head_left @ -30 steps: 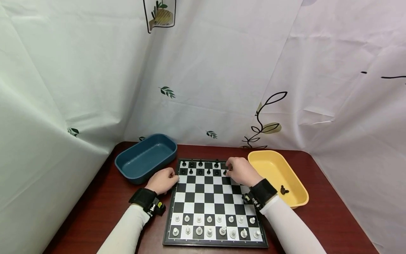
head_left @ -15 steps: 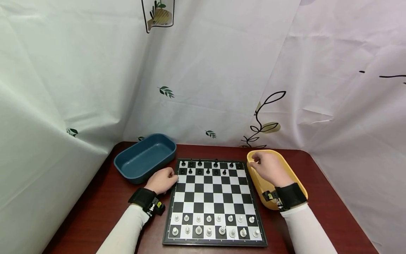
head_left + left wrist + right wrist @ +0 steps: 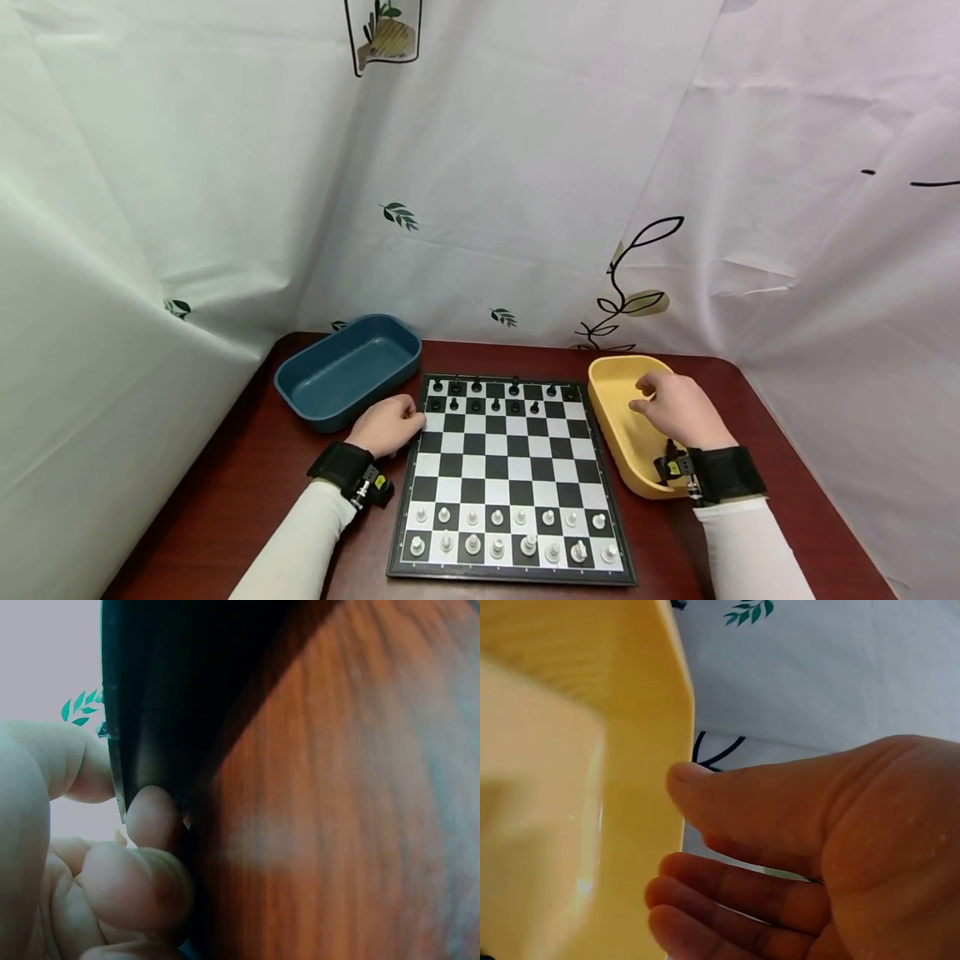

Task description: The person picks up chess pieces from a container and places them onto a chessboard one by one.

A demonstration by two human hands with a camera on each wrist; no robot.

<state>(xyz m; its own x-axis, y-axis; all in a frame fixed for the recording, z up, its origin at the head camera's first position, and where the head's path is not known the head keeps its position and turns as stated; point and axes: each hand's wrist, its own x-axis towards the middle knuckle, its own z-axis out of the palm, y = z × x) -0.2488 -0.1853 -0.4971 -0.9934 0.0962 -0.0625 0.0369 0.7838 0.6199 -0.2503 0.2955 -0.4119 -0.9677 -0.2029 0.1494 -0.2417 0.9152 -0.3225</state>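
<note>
Right hand (image 3: 678,408) over yellow tray (image 3: 617,379), fingers loosely spread, palm empty in wrist view, holding nothing. Left hand (image 3: 388,425) at chessboard (image 3: 510,467) left edge, about 10 o'clock of board, fingers curled, pinching black rim. Black pieces (image 3: 495,406) in far rows, white pieces (image 3: 510,533) in near rows. Blue tray (image 3: 345,372) at 11 o'clock.

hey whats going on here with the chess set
A person sits at a chessboard on a table. The right hand is over the yellow tray with relaxed fingers, holding nothing that shows. The left hand rests at the board's left edge, fingers curled against it. White pieces fill the near two rows, black pieces stand at the far side with gaps, and a blue tray sits to the left.
</note>
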